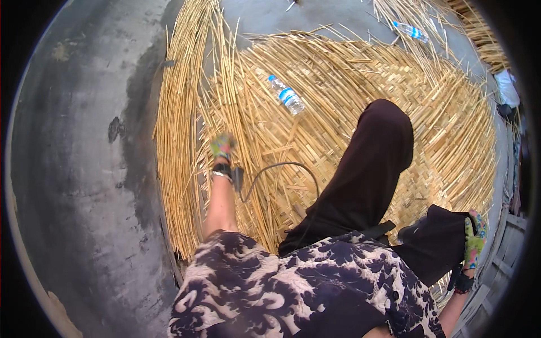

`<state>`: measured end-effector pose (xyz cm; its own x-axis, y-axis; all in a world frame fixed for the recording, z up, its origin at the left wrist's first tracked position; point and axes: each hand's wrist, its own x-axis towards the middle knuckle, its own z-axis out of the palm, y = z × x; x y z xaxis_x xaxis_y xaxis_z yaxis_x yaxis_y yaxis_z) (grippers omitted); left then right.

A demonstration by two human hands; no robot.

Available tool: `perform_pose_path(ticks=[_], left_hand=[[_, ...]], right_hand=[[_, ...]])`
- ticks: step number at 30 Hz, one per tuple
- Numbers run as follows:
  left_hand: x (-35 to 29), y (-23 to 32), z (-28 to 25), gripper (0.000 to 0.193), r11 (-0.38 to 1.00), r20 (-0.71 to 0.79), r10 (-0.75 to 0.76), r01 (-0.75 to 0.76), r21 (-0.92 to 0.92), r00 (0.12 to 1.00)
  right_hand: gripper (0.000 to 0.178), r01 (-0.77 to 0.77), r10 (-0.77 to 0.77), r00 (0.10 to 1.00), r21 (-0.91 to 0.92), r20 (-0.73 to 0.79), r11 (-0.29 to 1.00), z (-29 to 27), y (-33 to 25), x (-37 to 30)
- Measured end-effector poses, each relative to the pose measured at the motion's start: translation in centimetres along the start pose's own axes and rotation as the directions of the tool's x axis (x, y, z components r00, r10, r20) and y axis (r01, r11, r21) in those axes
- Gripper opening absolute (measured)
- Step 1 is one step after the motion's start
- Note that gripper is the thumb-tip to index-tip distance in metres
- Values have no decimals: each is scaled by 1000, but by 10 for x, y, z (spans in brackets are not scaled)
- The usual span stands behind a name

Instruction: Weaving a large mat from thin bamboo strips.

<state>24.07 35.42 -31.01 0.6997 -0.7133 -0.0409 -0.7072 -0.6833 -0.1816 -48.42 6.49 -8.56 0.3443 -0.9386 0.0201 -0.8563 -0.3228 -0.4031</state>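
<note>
My left hand (222, 146), in a colourful patterned glove, reaches out over a bundle of long straw-coloured reeds (179, 129). Motion smears its fingers, so their hold cannot be made out. A woven reed mat (439, 118) spreads to the right of the bundle, its loose ends fanning outward. My right hand (475, 239), in a green glove with flower spots, rests against my dark-trousered knee at the far right, fingers stretched out and holding nothing. Both wrists wear dark bands.
A clear bottle with a blue label (288, 99) lies on the mat; another bottle (411, 31) lies among reeds at the far right. A dark cable (282, 164) loops beside my left wrist. Grey floor (79, 169) runs along the left. Wooden slats (504, 242) border the right.
</note>
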Motion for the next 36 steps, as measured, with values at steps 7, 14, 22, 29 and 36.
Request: perform_pose_path(ticks=[7, 14, 22, 29, 36], left_hand=[[-148, 36, 196, 23, 614, 322, -366, 487, -622, 873], [-129, 69, 192, 37, 539, 474, -404, 622, -568, 783], [-103, 55, 147, 43, 824, 577, -294, 508, -251, 762], [-135, 27, 216, 52, 580, 677, -334, 709, -401, 656], [-155, 22, 249, 48, 523, 670, -268, 688, -503, 693]], right_hand=[[22, -22, 22, 1000, 59, 8, 998, 12, 1, 12], [18, -101, 101, 995, -75, -9, 992, 12, -5, 18], [15, -75, 68, 995, -95, -74, 993, 22, -13, 28], [15, -137, 137, 990, -2, -11, 991, 21, -19, 30], [14, -127, 127, 992, -47, 3, 991, 23, -22, 33]])
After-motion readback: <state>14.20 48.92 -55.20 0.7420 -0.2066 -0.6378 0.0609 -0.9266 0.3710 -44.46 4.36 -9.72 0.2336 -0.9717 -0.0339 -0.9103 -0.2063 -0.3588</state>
